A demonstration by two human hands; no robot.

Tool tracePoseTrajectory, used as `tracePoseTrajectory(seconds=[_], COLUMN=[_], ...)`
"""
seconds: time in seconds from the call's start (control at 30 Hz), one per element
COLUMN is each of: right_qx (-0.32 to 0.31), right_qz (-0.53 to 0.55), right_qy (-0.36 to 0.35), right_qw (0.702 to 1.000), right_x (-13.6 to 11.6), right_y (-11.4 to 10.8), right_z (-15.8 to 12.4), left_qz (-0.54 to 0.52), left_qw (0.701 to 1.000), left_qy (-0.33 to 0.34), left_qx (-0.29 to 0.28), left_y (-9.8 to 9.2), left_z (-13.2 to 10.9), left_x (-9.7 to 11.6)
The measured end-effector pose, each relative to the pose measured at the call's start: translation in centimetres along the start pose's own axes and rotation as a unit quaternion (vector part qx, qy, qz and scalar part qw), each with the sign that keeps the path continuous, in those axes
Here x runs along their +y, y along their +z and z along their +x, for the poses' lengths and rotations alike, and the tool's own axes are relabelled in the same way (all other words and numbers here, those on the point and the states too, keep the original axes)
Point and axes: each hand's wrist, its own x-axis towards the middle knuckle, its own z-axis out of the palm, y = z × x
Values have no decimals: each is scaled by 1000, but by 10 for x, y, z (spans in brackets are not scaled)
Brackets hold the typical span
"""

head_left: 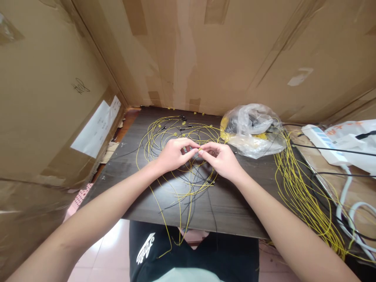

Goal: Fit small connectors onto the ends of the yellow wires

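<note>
My left hand (176,154) and my right hand (222,159) meet fingertip to fingertip over the tabletop. Between their pinched fingers shows a small yellow piece (200,149), mostly covered, so I cannot tell its exact kind. Below and around both hands lies a loose tangle of thin yellow wires (147,137) mixed with black ones. Some wires end in small black connectors (185,128). A few yellow wire ends (169,239) hang over the table's front edge toward my lap. Small yellow bits (159,126) are scattered near the tangle.
A clear plastic bag (252,133) with dark and yellow contents sits at the back right. Beside it, a thick bundle of yellow wires (302,196) drapes down. A white power strip (324,143) and cables lie further right. Cardboard walls (182,58) enclose the dark table (235,207).
</note>
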Motion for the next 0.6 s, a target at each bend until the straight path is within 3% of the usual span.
tracePoseTrajectory(seconds=[0.6], right_qx=[-44], right_qz=[59], right_qy=[31], right_qw=[997], right_x=[-2], right_y=[-3], right_z=[2], left_qz=[8], left_qw=[998], left_qy=[66], left_qx=[8], left_y=[0], left_z=[-2], left_x=[-5])
